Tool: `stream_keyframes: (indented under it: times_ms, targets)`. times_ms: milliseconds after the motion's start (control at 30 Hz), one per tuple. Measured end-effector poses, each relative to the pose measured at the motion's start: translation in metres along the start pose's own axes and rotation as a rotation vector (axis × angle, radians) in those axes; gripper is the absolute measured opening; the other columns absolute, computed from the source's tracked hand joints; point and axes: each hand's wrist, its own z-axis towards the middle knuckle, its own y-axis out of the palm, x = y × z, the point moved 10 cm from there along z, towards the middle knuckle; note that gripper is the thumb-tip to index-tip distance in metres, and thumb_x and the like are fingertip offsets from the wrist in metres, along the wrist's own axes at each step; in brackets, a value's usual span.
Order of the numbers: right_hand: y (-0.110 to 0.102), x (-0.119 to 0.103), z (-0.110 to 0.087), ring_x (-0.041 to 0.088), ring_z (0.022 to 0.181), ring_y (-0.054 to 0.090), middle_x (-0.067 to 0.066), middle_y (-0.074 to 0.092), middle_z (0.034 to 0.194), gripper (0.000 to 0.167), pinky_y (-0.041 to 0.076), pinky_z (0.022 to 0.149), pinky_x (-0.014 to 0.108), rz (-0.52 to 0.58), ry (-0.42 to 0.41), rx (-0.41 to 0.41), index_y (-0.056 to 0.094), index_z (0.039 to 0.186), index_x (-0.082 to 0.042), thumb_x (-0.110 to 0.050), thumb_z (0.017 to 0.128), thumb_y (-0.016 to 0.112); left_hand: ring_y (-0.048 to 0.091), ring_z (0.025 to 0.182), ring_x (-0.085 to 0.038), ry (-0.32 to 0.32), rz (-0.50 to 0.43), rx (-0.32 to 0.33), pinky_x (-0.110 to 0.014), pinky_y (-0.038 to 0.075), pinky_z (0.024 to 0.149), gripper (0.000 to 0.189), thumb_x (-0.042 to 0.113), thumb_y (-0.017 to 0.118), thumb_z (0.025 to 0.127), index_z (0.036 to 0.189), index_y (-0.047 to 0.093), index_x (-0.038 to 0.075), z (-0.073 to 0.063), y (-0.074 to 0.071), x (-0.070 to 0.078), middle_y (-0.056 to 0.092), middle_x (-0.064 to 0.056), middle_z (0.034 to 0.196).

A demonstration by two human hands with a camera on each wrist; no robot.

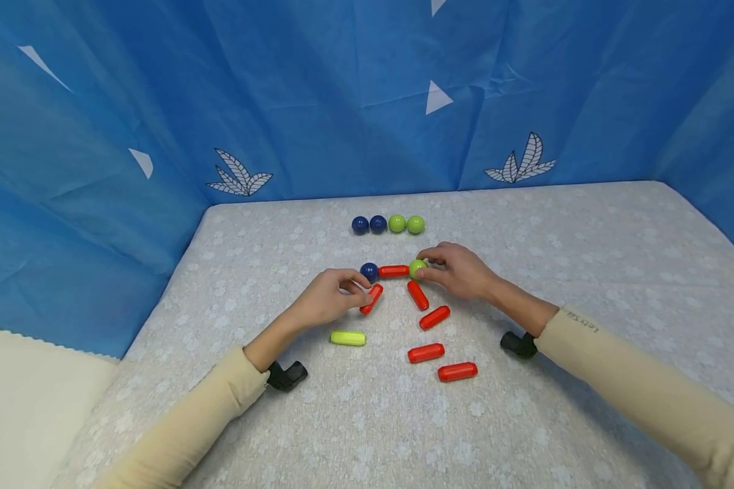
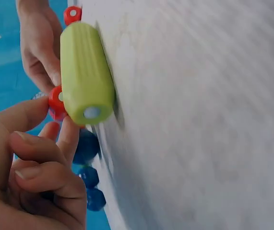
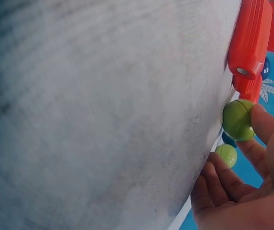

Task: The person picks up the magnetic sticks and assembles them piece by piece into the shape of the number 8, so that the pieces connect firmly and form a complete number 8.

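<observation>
Backed by hanging blue cloth (image 1: 367, 102), over a bench (image 1: 355, 421) spread with pale flowered fabric. Grasps, with the left grip (image 1: 333, 295), a red stick (image 1: 376, 293) well in from the far edge, about midway across the bench. Has that stick at the right side of the left grip, long axis aslant: near end angled toward the left edge, far end leaning right, just short of or against a blue ball (image 1: 370, 272) (touching or apart, cannot tell). Pinches, with the right grip (image 1: 459, 270), a green ball (image 1: 417, 269) nearer the right edge. Note, between blue ball and green ball, a crosswise red stick (image 1: 394, 271), roughly parallel to the far edge. Note too a second slanting stick (image 1: 418, 295), leaning the opposite way, far end just by the green ball, nearer the right grip. Judge the key relation as held stick to blue ball: ball just beyond, toward the far edge, with the left grip nearer. Find a yellow-green stick (image 1: 347, 338) nearer the near edge, plus three loose red sticks (image 1: 426, 353) off to its right.
</observation>
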Motion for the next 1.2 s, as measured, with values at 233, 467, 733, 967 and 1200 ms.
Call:
stream_keyframes:
  times_ms: [233, 467, 733, 967, 1200]
  targets:
    - [0.001, 0.0, 0.001, 0.027, 0.096, 0.055, 0.011, 0.063, 0.109, 0.036, 0.046, 0.086, 0.045, 0.008, 0.0, 0.002, 0.067, 0.124, -0.005, -0.027, 0.095, 0.069, 0.062, 0.081, -0.018, -0.06, 0.013, 0.069, -0.034, 0.046, 0.066, 0.018, 0.022, 0.071, 0.092, 0.108, 0.071, 0.013, -0.002, -0.013, -0.013, 0.069, 0.0, 0.094]
    - [0.003, 0.001, 0.003, 0.027, 0.097, 0.055, 0.011, 0.064, 0.108, 0.036, 0.046, 0.086, 0.045, 0.005, -0.004, -0.003, 0.068, 0.123, -0.006, -0.029, 0.095, 0.068, 0.062, 0.078, -0.019, -0.105, -0.007, 0.11, -0.034, 0.044, 0.063, 0.017, 0.023, 0.071, 0.092, 0.105, 0.071, 0.013, -0.002, -0.018, -0.022, 0.07, -0.001, 0.091]
    - [0.001, 0.001, 0.002, 0.028, 0.097, 0.055, 0.011, 0.064, 0.11, 0.037, 0.045, 0.086, 0.046, 0.005, 0.001, -0.002, 0.067, 0.124, -0.006, -0.029, 0.095, 0.068, 0.047, 0.05, -0.017, -0.132, -0.107, 0.026, -0.029, 0.038, 0.049, 0.028, 0.023, 0.069, 0.094, 0.118, 0.065, 0.011, -0.001, -0.006, -0.02, 0.072, -0.003, 0.093]
    - [0.0, 0.0, 0.001, 0.027, 0.096, 0.054, 0.011, 0.064, 0.108, 0.037, 0.045, 0.085, 0.045, -0.001, -0.002, 0.003, 0.067, 0.124, -0.005, -0.027, 0.095, 0.069, 0.043, 0.044, -0.015, -0.137, -0.121, 0.001, -0.028, 0.035, 0.046, 0.033, 0.024, 0.068, 0.095, 0.125, 0.061, 0.013, -0.001, -0.003, -0.019, 0.071, -0.003, 0.092]
    - [0.0, -0.001, 0.0, 0.028, 0.099, 0.056, 0.012, 0.064, 0.11, 0.036, 0.046, 0.088, 0.046, 0.008, -0.003, 0.005, 0.068, 0.123, -0.005, -0.027, 0.095, 0.069, 0.044, 0.044, -0.017, -0.135, -0.144, -0.019, -0.028, 0.033, 0.046, 0.036, 0.023, 0.068, 0.095, 0.127, 0.058, 0.011, -0.001, -0.001, -0.02, 0.071, -0.005, 0.091]
